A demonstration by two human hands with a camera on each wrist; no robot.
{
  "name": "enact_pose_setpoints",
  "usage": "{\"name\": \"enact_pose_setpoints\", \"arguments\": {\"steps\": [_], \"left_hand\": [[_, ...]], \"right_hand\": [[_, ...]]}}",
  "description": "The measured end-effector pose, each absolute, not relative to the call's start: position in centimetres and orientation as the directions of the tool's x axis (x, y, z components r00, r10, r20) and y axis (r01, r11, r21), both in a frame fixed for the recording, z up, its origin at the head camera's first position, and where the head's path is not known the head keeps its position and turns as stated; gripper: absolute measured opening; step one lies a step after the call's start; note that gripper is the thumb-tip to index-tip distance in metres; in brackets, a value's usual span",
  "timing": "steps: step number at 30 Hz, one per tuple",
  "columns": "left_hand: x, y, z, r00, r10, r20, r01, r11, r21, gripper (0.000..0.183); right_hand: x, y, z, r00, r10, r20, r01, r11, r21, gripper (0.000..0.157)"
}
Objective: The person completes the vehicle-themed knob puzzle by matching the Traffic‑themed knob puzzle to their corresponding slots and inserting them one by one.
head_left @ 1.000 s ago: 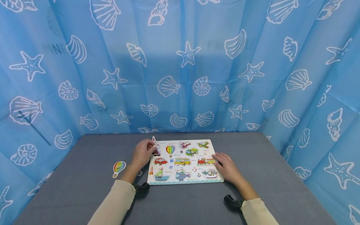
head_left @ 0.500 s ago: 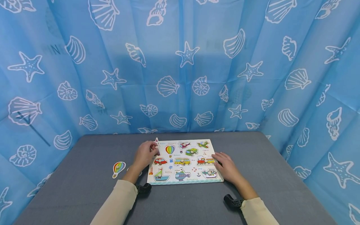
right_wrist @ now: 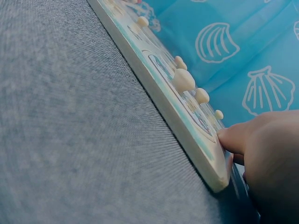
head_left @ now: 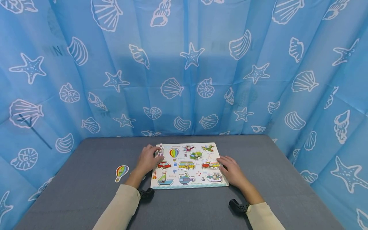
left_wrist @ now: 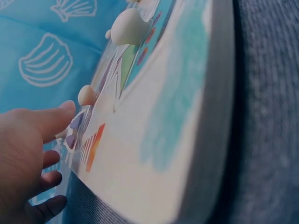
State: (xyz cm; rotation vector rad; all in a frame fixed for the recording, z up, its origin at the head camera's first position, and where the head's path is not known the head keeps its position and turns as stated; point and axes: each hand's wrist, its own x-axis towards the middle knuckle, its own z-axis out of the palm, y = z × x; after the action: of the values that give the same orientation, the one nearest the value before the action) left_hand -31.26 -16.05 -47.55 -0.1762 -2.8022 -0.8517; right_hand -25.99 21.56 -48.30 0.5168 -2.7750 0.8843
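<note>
A pegged wooden puzzle board (head_left: 178, 187) lies on the grey table, showing vehicle pictures. At its upper left corner is a rocket piece (head_left: 161, 154), partly covered by my left hand (head_left: 147, 158). That hand's thumb and index finger are spread apart at the rocket; the thumb (left_wrist: 58, 119) is straight in the left wrist view, and the other fingers are loosely bent. My right hand (head_left: 233, 171) rests on the board's right edge by the train piece (head_left: 210, 164). A thumb or finger of it touches the board in the right wrist view.
A hot air balloon piece (head_left: 122, 172) lies on the table left of the board. Another small piece (head_left: 143, 177) is mostly hidden under my left wrist. A blue shell-print curtain (head_left: 184, 95) hangs behind the table.
The rocket piece has gone from standing tilted in my left fingers to lying lower on the board's corner. My left hand moved slightly right, and its fingers spread. The right hand stayed put.
</note>
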Motion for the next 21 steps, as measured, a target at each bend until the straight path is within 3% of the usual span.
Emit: {"name": "enact_pose_setpoints", "arguments": {"steps": [11,21], "left_hand": [[-31.4,-16.3,-47.5,-0.979,0.087,0.184,0.169,0.851,0.496,0.051],[-30.9,-18.4,-46.6,-0.977,0.125,0.170,0.201,0.795,0.572,0.047]], "right_hand": [[-26.1,21.6,-48.2,-0.926,-0.268,0.267,-0.372,0.766,-0.523,0.039],[-26.0,21.6,-48.2,-0.928,-0.267,0.260,-0.368,0.762,-0.534,0.040]]}}
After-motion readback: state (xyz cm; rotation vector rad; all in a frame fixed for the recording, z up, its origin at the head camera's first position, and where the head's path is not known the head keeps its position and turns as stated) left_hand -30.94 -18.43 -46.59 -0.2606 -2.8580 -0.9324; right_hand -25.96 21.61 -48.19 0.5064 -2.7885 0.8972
